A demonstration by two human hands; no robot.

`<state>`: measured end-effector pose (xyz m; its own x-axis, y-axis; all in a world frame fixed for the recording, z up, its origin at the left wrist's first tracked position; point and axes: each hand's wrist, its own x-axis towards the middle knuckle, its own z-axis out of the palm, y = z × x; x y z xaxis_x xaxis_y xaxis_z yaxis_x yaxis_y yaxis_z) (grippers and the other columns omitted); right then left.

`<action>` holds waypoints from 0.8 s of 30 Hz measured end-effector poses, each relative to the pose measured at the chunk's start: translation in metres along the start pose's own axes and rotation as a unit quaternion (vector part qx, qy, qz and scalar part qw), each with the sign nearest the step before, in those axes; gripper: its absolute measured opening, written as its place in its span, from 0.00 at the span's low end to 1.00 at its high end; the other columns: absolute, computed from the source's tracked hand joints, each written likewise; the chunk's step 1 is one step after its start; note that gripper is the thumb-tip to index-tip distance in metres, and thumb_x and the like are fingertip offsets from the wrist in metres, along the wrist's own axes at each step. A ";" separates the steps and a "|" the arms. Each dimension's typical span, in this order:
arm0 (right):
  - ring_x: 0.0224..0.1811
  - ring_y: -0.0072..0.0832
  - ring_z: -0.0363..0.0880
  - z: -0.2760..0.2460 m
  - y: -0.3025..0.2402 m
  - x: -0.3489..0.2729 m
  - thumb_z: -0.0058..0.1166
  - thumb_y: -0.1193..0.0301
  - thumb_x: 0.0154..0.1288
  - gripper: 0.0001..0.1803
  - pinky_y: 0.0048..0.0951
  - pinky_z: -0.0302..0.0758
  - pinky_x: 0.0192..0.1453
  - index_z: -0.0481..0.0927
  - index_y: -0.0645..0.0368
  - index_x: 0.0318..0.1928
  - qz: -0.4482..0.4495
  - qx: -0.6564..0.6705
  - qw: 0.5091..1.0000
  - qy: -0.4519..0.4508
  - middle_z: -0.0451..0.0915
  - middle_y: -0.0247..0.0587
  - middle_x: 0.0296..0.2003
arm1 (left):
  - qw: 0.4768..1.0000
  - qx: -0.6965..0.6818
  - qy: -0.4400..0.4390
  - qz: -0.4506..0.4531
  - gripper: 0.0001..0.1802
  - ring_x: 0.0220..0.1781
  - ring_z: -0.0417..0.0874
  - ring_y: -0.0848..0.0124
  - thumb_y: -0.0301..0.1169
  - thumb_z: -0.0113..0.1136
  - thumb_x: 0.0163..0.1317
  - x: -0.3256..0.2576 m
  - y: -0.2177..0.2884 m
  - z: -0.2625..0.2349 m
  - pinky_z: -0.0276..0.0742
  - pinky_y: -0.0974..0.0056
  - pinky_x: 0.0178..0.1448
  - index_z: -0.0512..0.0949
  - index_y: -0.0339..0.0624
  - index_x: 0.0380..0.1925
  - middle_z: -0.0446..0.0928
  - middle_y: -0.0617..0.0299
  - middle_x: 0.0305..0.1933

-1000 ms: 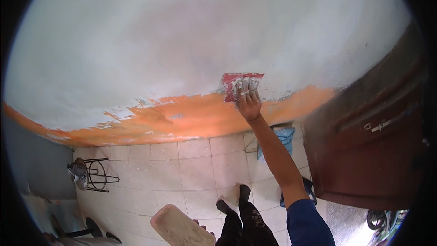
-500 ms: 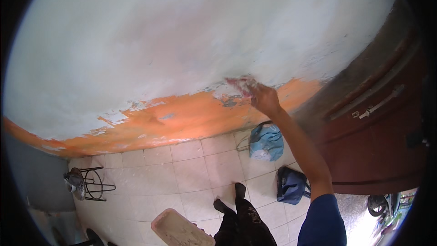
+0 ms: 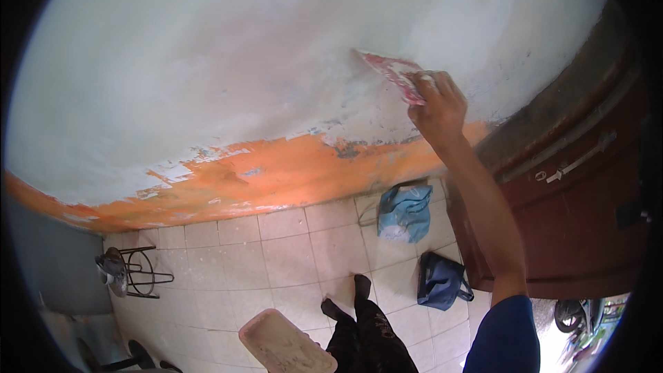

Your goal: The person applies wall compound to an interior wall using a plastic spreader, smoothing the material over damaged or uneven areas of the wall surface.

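Note:
My right hand [image 3: 440,105] grips a red putty spreader [image 3: 395,74] smeared with white. The spreader's thin edge rests against the pale, patchily coated wall [image 3: 262,48], above the band of orange paint [image 3: 276,173]. White smears cover some of my right fingers. Low in the picture, a pale rectangular tray [image 3: 283,338] is held up in front of my legs, with whitish residue inside. Only a sliver of my left hand [image 3: 318,345] shows at the tray's right edge; the rest is hidden beneath it.
A light blue bag [image 3: 404,213] stands on the tiled floor [image 3: 228,262] by the wall, a dark blue bag [image 3: 440,280] nearer me. A round stool [image 3: 138,273] with things on it is at the left. Brown doors [image 3: 566,228] bound the right side; a motorcycle [image 3: 577,314] stands beyond.
My right hand has swept the spreader up the wall and a little right, away from the orange band. The tray has shifted slightly to the right.

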<state>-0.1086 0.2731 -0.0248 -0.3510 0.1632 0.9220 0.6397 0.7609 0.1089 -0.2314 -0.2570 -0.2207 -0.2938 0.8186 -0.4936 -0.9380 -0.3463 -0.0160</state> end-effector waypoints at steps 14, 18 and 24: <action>0.52 0.51 0.73 0.104 -0.014 -0.092 0.51 0.80 0.45 0.25 0.47 0.76 0.54 0.74 0.66 0.49 0.016 0.000 1.000 0.026 0.71 0.53 0.52 | 1.000 0.012 0.006 -0.024 0.45 0.60 0.65 0.45 0.63 0.48 0.54 0.022 -0.011 0.012 0.55 0.29 0.59 0.57 0.45 0.64 0.63 0.50 0.63; 0.50 0.46 0.76 0.113 -0.018 -0.106 0.51 0.79 0.45 0.23 0.42 0.77 0.52 0.77 0.64 0.47 0.012 -0.011 1.000 0.018 0.73 0.49 0.50 | 1.000 0.012 0.015 -0.023 0.45 0.60 0.65 0.45 0.63 0.49 0.54 0.026 -0.007 0.014 0.55 0.29 0.59 0.57 0.45 0.64 0.63 0.50 0.63; 0.47 0.43 0.79 0.117 -0.031 -0.191 0.51 0.79 0.49 0.21 0.35 0.79 0.48 0.78 0.61 0.47 -0.001 0.025 0.995 -0.097 0.75 0.48 0.50 | 0.999 0.016 0.011 -0.040 0.45 0.60 0.65 0.45 0.63 0.49 0.53 0.034 -0.007 0.012 0.55 0.29 0.59 0.57 0.45 0.64 0.62 0.50 0.64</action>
<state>-0.1412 0.2921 -0.2480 -0.4801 0.2766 0.8325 0.6060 0.7907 0.0867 -0.2365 -0.2217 -0.2269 -0.2138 0.8324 -0.5113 -0.9639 -0.2647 -0.0277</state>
